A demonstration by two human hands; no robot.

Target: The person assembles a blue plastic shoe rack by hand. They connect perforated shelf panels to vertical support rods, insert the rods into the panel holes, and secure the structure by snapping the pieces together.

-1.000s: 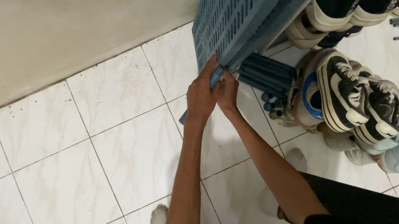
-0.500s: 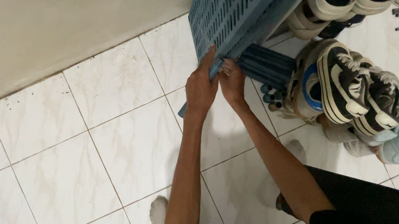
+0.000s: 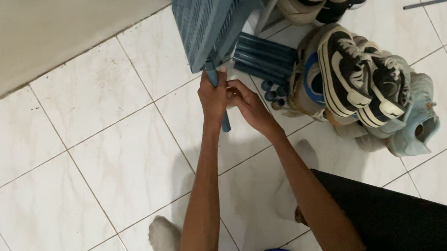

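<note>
While both arms reach forward, left hand and right hand clasp blue tube, under slotted shelf

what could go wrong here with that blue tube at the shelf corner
The blue tube meets the tilted slotted shelf panel only at its corner; if the left hand or right hand slips, the panel may tip. Fingers close to that joint could get pinched. The loose tubes and piled shoes beside it could get knocked or roll across the floor tiles.
</note>
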